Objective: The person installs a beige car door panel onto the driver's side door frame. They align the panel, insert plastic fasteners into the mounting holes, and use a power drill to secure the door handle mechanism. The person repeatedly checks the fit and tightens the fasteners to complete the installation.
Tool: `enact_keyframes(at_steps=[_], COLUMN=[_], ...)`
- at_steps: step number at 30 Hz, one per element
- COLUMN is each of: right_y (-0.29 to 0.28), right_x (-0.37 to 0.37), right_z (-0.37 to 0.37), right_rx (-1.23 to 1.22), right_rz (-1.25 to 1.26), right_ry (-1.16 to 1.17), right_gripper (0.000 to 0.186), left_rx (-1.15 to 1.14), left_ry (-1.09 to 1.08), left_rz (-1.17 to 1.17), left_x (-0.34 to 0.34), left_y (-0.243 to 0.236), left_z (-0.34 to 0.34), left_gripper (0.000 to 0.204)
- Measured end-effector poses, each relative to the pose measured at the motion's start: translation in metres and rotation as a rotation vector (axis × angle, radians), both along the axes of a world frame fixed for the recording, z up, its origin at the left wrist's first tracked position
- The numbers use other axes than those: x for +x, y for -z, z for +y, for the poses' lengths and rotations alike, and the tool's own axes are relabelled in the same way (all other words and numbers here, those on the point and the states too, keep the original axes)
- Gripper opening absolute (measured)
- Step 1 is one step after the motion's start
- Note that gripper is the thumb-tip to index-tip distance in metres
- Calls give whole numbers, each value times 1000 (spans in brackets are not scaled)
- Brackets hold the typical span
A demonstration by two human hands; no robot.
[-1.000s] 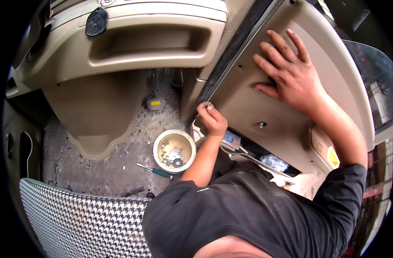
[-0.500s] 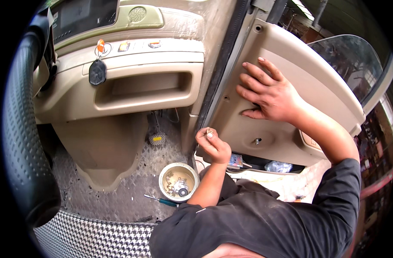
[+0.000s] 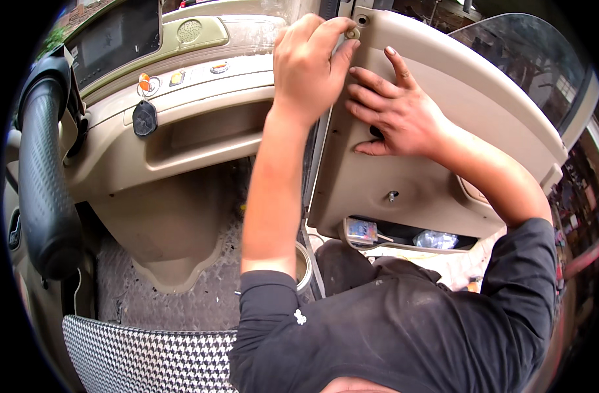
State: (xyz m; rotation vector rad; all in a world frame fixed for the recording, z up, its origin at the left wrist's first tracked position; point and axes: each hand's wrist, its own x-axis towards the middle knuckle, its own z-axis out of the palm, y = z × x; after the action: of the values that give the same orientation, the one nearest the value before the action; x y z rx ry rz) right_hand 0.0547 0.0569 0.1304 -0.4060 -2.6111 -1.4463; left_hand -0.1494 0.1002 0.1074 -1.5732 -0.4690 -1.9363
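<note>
The beige door panel [image 3: 463, 98] stands in front of me on the right. My left hand [image 3: 310, 69] is raised to its upper left corner, thumb and fingertips pinched on a small pale round fastener [image 3: 353, 33]. Just beside those fingertips is a round hole [image 3: 362, 20] in the panel. My right hand [image 3: 404, 118] rests against the panel with fingers spread, lower and to the right. A dark opening shows partly under its palm. Farther down, a metal stud [image 3: 392, 196] sticks out of a round recess. The fastener's exact kind is too small to tell.
A steering wheel [image 3: 44, 177] and dashboard with hanging key [image 3: 144, 118] are at left. Below my left arm, a round tub [image 3: 303, 267] is mostly hidden. The door pocket holds a small box [image 3: 362, 231] and clear plastic bag [image 3: 437, 240]. A checked seat [image 3: 149, 360] lies near.
My left hand has risen from above the tub to the panel's upper corner with the fastener. My right hand stays spread on the panel. The view has shifted slightly.
</note>
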Motion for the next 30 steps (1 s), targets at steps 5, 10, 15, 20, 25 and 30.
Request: enact_keyframes(at_steps=[5,10,15,20,25,30], right_y=[2,0,1,-1,0,0], right_x=[3,5,5,0,1,3], right_z=[4,1,1,1,2,-1], right_rx=[25,9,-27,-9,-10,4], right_rz=[18,20,25,10,9,15], right_ry=[-22,-31,-24,-10,-12,-10], right_gripper=[69,69,70,69,69,70], left_rx=[44,84,72,32,54,60], left_ry=[-72,-122,-155,-175,-193,-173], left_rz=[10,-10,-39,-60,-78,-76], left_x=[2,3,10,11,13,15], left_y=[-12,-20,-20,-20,-21,-21], left_z=[9,18,15,18,15,15], left_gripper=[22,20,18,17,17,17])
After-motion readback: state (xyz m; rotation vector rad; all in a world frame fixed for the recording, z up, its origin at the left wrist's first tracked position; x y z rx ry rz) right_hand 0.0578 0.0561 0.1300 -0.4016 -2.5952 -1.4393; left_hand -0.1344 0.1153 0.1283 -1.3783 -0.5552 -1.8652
